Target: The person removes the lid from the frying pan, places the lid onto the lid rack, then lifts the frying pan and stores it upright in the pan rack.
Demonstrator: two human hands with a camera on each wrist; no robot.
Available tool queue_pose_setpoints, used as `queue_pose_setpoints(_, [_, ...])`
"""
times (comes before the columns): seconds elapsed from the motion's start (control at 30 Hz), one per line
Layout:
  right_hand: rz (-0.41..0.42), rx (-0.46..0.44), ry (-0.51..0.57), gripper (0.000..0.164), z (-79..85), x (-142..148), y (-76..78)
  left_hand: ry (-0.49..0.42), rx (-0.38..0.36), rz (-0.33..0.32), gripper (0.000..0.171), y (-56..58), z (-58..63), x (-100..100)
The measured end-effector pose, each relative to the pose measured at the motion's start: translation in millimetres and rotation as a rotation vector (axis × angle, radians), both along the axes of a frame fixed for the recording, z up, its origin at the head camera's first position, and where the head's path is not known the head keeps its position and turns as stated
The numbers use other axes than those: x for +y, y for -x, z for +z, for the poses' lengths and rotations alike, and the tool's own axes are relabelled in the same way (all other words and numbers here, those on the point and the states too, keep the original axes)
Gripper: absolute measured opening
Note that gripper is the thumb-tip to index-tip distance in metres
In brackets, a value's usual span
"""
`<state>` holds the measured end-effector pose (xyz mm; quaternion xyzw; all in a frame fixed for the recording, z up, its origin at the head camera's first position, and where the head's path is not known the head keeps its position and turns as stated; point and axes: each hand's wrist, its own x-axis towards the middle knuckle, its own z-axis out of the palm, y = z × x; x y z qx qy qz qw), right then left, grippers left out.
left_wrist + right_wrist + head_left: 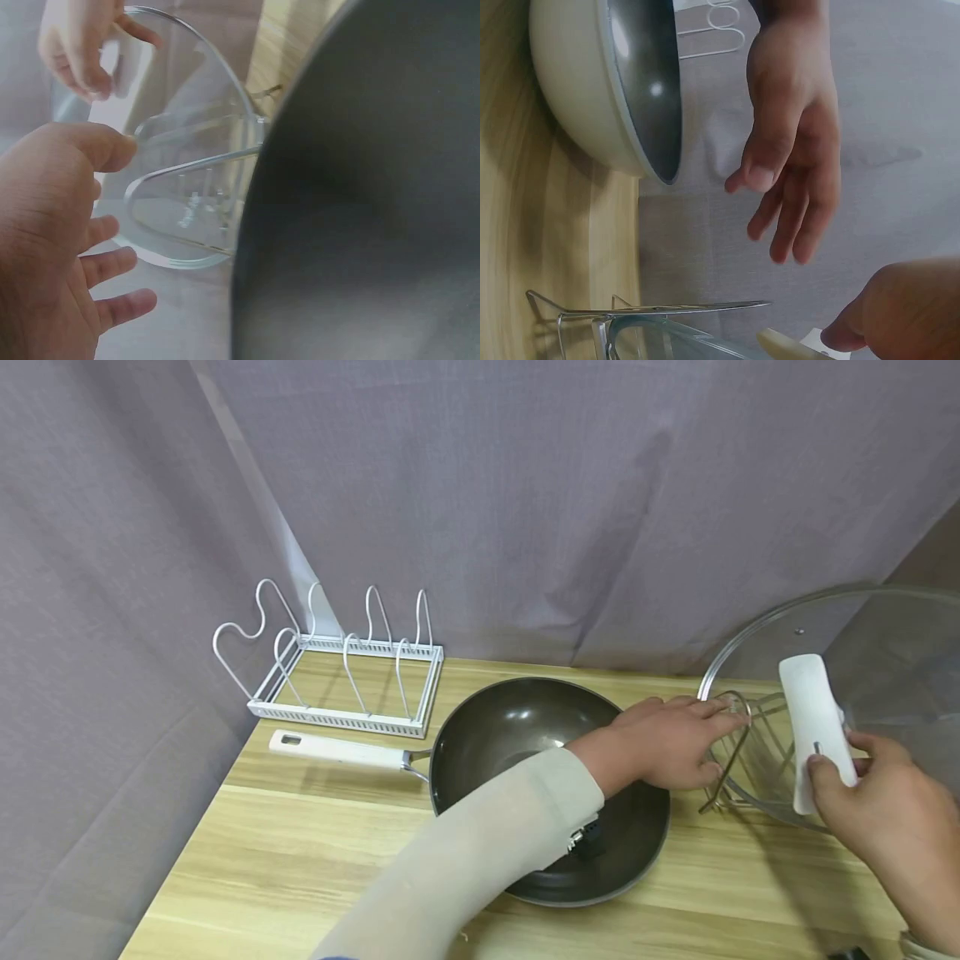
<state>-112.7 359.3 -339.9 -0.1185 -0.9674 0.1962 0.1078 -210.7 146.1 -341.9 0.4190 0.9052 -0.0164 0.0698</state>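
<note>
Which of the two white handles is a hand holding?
The lid handle, held by the right hand; the wok handle, near the white rack, is untouched.

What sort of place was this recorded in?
Probably a curtained-off filming space laid out with kitchenware: a wok and a glass lid at a wood-grain tabletop, with grey curtains hanging behind.

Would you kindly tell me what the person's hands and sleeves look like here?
The left hand and right hand are bare, with no gloves or rings visible. The left sleeve is plain pale beige, with a small metallic fitting by its end. Only an edge of the right sleeve shows, similarly pale.
</note>
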Motion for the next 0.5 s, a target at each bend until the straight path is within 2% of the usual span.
queue_pose_setpoints(0.33, [-0.004,0.068,0.058,0.062,4.0,2.5,-5.9,-0.063,0.069,-0.06,0.064,-11.5,16.3,-42.2])
queue_pose_setpoints(0.5, [-0.027,0.075,0.106,0.062,5.6,2.2,-5.6,-0.066,0.106,-0.062,0.061,-16.7,24.7,-65.7])
